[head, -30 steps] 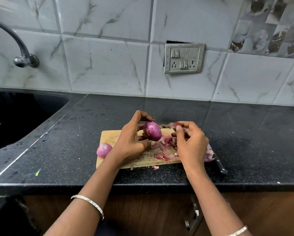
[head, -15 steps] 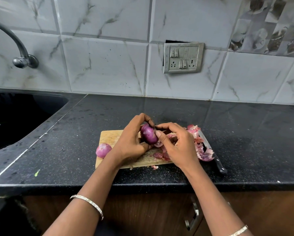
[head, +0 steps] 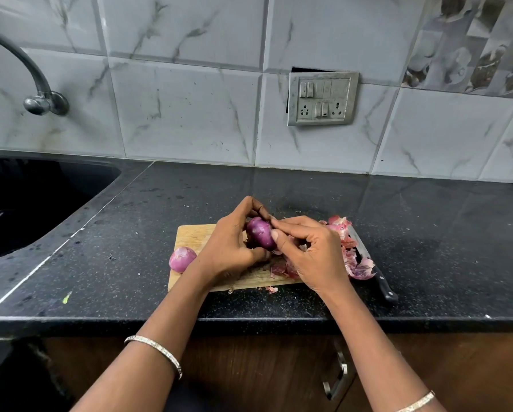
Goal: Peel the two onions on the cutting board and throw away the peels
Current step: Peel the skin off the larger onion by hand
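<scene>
Gripping the onion (head: 261,233), both hands (head: 308,257) meet above the cutting board (head: 190,236).

No legible text, label, brand or number on any surface; switch plate (head: 322,98) markings unreadable.

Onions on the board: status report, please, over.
Left hand holds purple onion above cutting board. Right hand pinches at its top. Second onion at board's left edge. Loose peels, knife beside right hand.
</scene>
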The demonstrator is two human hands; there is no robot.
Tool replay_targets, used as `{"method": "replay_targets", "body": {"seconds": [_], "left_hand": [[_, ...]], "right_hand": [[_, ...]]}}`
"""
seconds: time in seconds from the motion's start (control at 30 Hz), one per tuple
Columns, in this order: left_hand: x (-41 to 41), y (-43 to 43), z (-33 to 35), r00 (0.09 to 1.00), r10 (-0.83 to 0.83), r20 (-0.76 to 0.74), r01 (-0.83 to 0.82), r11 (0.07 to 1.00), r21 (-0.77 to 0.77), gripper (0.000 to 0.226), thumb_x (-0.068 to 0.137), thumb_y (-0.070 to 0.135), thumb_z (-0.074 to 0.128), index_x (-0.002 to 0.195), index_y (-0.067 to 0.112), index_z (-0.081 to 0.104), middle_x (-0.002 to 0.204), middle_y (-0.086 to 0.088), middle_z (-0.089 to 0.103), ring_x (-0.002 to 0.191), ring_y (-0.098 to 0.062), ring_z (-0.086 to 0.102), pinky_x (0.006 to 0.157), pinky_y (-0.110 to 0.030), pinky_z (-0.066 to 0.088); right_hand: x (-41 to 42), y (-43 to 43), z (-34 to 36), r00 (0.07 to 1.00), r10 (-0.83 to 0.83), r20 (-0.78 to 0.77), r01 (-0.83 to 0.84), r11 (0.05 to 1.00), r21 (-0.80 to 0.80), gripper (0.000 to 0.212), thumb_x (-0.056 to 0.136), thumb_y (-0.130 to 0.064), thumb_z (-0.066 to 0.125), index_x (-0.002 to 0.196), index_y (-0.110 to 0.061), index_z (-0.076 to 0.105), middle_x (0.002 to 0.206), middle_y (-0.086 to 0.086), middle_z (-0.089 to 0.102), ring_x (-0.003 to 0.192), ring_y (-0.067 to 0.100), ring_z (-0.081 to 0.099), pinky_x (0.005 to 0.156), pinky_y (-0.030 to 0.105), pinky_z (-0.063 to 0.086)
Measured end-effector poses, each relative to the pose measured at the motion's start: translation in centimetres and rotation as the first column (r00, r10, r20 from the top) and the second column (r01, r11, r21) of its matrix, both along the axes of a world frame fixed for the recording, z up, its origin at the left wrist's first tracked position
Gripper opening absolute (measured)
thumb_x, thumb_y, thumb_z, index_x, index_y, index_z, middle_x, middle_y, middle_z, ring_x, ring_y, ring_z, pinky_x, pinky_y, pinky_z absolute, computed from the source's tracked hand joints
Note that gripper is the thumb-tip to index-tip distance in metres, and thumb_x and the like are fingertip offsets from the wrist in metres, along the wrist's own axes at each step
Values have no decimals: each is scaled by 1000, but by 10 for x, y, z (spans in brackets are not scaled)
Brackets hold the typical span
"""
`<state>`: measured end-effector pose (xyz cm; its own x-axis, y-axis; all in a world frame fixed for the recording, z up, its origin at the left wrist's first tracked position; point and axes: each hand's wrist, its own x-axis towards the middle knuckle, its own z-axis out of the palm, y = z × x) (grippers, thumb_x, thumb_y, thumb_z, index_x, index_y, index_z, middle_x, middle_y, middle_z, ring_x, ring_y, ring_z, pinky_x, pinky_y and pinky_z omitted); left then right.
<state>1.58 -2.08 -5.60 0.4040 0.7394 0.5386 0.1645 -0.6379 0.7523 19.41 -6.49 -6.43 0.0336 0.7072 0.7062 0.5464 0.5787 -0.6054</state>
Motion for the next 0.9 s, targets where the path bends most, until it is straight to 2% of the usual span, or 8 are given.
{"method": "replay_targets", "body": {"seconds": [0.1, 0.23, 0.37, 0.5, 0.7, 0.9], "left_hand": [[-1, -2, 1, 1000, 9, -4, -9, 999, -36, 55, 64, 0, 80, 109, 20, 54, 107, 5, 67, 93, -13, 67, 74, -33, 60], [0, -4, 3, 999, 22, -37, -23, 999, -23, 55, 62, 11, 79, 111, 20, 54, 110, 4, 67, 94, -15, 69, 81, -40, 59], [-1, -6, 3, 999, 30, -27, -31, 999, -34, 54, 64, 12, 78, 112, 21, 55, 111, 3, 66, 95, -20, 69, 78, -46, 60], [-1, -5, 2, 999, 45, -31, -46, 998, -37, 53, 64, 10, 78, 111, 21, 57, 111, 2, 69, 96, -20, 70, 79, -46, 60], [-1, -7, 3, 999, 46, -14, -47, 997, -59, 51, 64, 4, 78, 110, 17, 61, 114, 0, 70, 93, -12, 70, 75, -38, 62], [-1, -6, 2, 998, 58, -38, -59, 997, -50, 52, 63, 4, 81, 109, 18, 61, 115, 4, 71, 94, -11, 71, 77, -41, 61]], "right_hand": [[1, 0, 0, 1000, -21, -10, 21, 999, 37, 17, 88, -10, 77, 104, -10, 80, 99, -3, 77, 91, 3, 71, 80, 18, 56], [1, -1, 1, 996, -85, 5, 85, 992, 92, 11, 85, -8, 78, 95, -11, 82, 91, -3, 78, 85, 4, 72, 76, 26, 58], [-1, -3, 2, 996, -90, 13, 88, 990, 109, 10, 85, -8, 78, 93, -14, 81, 87, -7, 76, 78, 5, 70, 69, 23, 57], [-3, -5, 3, 999, -52, -10, 53, 995, 88, 17, 83, -15, 82, 100, -15, 81, 95, -7, 77, 81, 4, 72, 71, 21, 57], [-1, -4, 2, 999, -32, 0, 31, 993, 114, 11, 82, -11, 83, 93, -12, 82, 91, -4, 78, 84, 3, 73, 74, 27, 59], [1, -4, 2, 999, -32, 7, 31, 994, 106, 8, 83, -9, 81, 91, -10, 82, 88, -2, 78, 83, 4, 72, 75, 22, 57]]}}
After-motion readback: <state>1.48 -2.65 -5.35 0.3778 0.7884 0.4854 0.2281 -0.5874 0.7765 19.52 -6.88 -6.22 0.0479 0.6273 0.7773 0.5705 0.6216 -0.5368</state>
